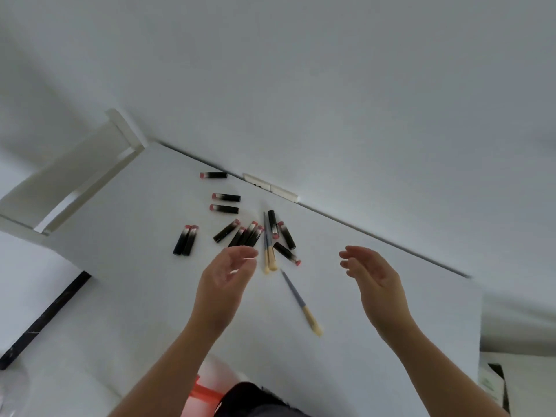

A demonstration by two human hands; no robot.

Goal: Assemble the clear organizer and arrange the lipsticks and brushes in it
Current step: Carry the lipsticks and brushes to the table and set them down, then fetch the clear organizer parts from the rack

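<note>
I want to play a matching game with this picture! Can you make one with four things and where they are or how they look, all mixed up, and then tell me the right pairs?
Things:
1. left hand
2. lone brush
3. farthest lipstick
4. two brushes together

Places or states:
A. lies alone between the two hands
B. near the table's back edge, by the wall
C. open, holding nothing, in front of the lipstick pile
D. side by side, pale bristle ends toward the person

Pairs: 1-C, 2-A, 3-B, 4-D
</note>
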